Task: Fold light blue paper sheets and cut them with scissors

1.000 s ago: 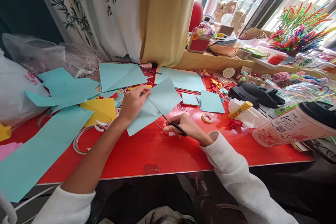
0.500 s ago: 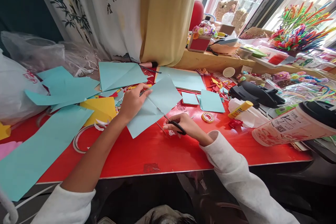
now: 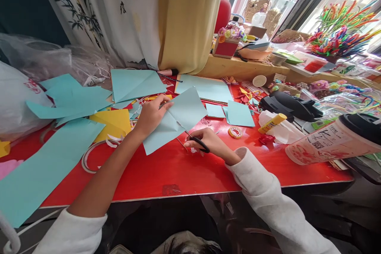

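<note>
My left hand (image 3: 153, 115) pinches the upper left edge of a light blue sheet of paper (image 3: 190, 107), held tilted above the red table. A cut runs into the sheet from its lower right side, and a fold line crosses it. My right hand (image 3: 205, 141) is closed around the black handles of a pair of scissors (image 3: 200, 143). Their blades are parted, one at the cut in the paper and the other below it. Small blue paper squares (image 3: 240, 113) lie just beyond my right hand.
More blue paper (image 3: 77, 95) and a yellow sheet (image 3: 114, 123) lie at left beside a tape roll (image 3: 89, 158). To the right are a small tape roll (image 3: 235, 132), a glue stick (image 3: 272, 123), a black stapler-like object (image 3: 290, 106) and a large drink cup (image 3: 330, 139). The red table's (image 3: 143, 184) front edge is near.
Almost nothing differs. The view has shifted very slightly, and both hands hold the paper and the scissors in nearly the same position.
</note>
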`<state>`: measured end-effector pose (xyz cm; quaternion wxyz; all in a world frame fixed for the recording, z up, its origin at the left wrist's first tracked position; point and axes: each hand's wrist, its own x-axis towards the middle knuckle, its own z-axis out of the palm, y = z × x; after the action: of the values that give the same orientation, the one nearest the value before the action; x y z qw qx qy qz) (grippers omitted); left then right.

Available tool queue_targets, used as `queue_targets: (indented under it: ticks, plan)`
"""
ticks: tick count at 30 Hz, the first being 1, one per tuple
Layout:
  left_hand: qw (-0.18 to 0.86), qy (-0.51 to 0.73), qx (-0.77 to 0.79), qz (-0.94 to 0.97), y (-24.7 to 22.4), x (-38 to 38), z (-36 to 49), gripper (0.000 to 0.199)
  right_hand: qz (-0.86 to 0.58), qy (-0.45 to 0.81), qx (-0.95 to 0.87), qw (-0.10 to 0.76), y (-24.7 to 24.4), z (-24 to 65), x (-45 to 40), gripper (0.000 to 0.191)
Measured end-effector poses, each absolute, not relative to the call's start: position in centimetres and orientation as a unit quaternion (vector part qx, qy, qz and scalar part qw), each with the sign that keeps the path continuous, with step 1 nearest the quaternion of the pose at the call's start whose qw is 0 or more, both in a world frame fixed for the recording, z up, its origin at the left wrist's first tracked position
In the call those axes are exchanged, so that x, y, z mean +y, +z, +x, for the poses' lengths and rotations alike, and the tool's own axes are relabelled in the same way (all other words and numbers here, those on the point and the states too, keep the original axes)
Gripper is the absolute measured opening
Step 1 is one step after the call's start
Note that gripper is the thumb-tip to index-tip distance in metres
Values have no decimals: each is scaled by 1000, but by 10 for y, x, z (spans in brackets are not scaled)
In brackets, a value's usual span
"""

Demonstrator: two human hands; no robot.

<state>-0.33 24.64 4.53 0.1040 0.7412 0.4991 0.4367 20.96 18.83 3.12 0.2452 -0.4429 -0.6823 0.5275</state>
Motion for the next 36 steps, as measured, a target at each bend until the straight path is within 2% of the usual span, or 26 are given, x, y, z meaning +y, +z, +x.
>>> queue_targets:
  ticks: [24,36]
  plan:
    - [118,428,507,739,44,244,2,18,-439,547,-666,256,30,207,188,39]
    - [89,435,497,745,46,243,1,19,-445,553,-663,239,32,206,186,38]
